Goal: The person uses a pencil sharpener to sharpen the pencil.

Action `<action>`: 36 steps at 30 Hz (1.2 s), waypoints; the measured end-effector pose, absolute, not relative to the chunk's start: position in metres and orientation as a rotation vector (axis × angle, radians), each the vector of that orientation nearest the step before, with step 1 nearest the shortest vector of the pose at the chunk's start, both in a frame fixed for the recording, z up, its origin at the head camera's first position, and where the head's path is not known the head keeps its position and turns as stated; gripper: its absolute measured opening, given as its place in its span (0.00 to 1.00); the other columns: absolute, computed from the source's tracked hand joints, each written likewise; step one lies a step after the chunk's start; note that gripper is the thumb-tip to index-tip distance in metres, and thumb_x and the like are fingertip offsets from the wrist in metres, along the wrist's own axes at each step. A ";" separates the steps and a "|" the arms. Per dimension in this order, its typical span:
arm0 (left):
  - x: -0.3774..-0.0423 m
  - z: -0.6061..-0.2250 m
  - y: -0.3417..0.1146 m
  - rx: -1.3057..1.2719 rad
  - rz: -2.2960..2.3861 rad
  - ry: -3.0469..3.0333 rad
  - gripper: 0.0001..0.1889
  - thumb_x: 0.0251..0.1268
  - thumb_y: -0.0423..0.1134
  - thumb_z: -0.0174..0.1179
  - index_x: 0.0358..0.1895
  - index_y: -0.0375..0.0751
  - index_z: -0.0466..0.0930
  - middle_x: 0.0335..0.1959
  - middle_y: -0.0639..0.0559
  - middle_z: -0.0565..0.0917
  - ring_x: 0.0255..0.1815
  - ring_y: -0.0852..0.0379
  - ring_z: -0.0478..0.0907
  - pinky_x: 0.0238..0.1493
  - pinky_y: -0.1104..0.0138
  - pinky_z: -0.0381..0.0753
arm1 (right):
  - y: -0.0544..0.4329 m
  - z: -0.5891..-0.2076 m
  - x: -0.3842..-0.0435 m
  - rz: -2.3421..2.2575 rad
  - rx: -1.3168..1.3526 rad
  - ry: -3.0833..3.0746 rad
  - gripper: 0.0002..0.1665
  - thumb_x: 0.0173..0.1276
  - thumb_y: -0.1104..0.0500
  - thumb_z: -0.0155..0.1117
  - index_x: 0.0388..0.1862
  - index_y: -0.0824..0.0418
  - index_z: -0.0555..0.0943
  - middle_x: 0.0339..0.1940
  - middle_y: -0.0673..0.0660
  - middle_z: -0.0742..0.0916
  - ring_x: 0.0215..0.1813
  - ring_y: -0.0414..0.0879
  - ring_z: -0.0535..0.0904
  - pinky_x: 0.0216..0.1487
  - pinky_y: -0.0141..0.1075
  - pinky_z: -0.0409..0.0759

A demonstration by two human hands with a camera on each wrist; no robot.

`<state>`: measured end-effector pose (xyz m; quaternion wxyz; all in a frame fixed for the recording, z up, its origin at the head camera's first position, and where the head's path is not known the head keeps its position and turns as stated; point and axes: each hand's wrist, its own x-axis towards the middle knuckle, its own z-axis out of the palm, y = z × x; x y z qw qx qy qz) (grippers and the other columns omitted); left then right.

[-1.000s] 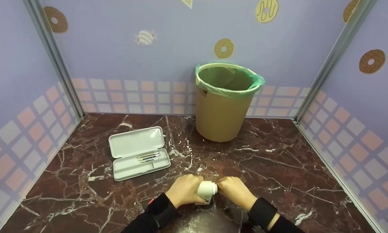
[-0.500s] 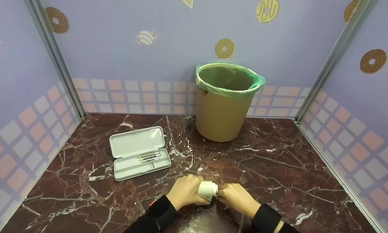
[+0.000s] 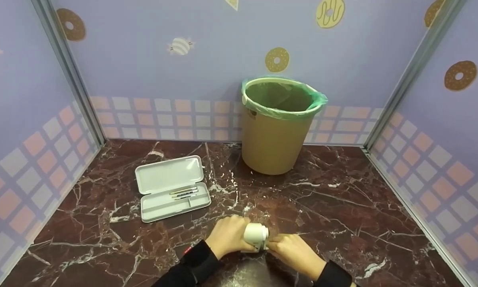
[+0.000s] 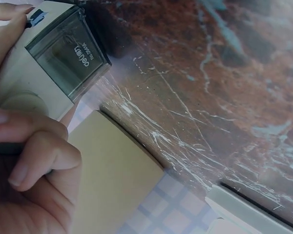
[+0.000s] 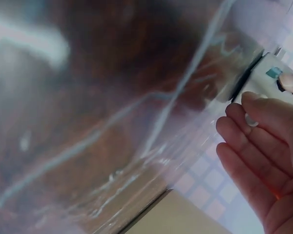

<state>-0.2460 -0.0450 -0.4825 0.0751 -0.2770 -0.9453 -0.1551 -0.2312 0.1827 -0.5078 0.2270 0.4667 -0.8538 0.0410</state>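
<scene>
My left hand (image 3: 229, 235) grips a cream-white pencil sharpener (image 3: 254, 234) at the table's near edge. Its clear shavings drawer (image 4: 71, 53), lettered "deli", shows in the left wrist view. A short white round hub (image 3: 265, 232) sticks out of the sharpener's right side. Beside it, the curled fingers of my right hand (image 3: 290, 251) pinch what looks like the crank handle, mostly hidden by them. In the right wrist view a small white round end (image 5: 252, 120) peeks out between the right thumb and fingers. The left thumb presses the sharpener's body near a dark printed mark.
An opened white pencil case (image 3: 171, 175) lies to the left, with several thin pencils (image 3: 184, 193) in its tray. Farther back stands a tan bin (image 3: 274, 143) with a green liner (image 3: 282, 113). Patterned walls enclose the marbled table (image 3: 342, 207); pale specks lie before the bin.
My right hand has moved down and slightly right beside the sharpener, its fingertips dropping from level with the hub to below it. The left hand and sharpener stay almost still.
</scene>
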 end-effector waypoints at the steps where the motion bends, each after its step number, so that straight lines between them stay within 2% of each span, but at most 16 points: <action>1: -0.246 -0.482 -0.045 -0.832 -0.458 -2.836 0.29 0.36 0.59 0.82 0.35 0.45 0.81 0.28 0.53 0.85 0.26 0.60 0.78 0.24 0.71 0.76 | 0.183 -0.508 -0.230 0.113 1.288 -2.341 0.12 0.58 0.59 0.76 0.25 0.52 0.79 0.24 0.43 0.86 0.25 0.36 0.80 0.23 0.28 0.73; 14: -0.248 -0.479 -0.043 -0.817 -0.433 -2.893 0.28 0.32 0.57 0.83 0.34 0.45 0.81 0.28 0.53 0.85 0.27 0.59 0.79 0.24 0.69 0.77 | 0.185 -0.495 -0.219 0.107 1.319 -2.257 0.17 0.55 0.60 0.77 0.21 0.50 0.74 0.17 0.42 0.79 0.20 0.35 0.74 0.19 0.26 0.63; 27: -0.250 -0.475 -0.043 -0.821 -0.436 -2.903 0.25 0.32 0.53 0.83 0.31 0.46 0.80 0.27 0.54 0.84 0.26 0.59 0.78 0.24 0.68 0.77 | 0.188 -0.476 -0.212 0.084 1.339 -2.208 0.17 0.55 0.58 0.77 0.22 0.50 0.74 0.19 0.41 0.80 0.21 0.35 0.74 0.21 0.26 0.68; 36: -0.250 -0.474 -0.041 -0.812 -0.397 -2.930 0.24 0.31 0.51 0.84 0.31 0.46 0.81 0.26 0.54 0.85 0.25 0.58 0.78 0.25 0.67 0.77 | 0.191 -0.470 -0.211 0.092 1.347 -2.190 0.12 0.56 0.58 0.77 0.27 0.50 0.80 0.23 0.41 0.84 0.23 0.33 0.76 0.20 0.23 0.69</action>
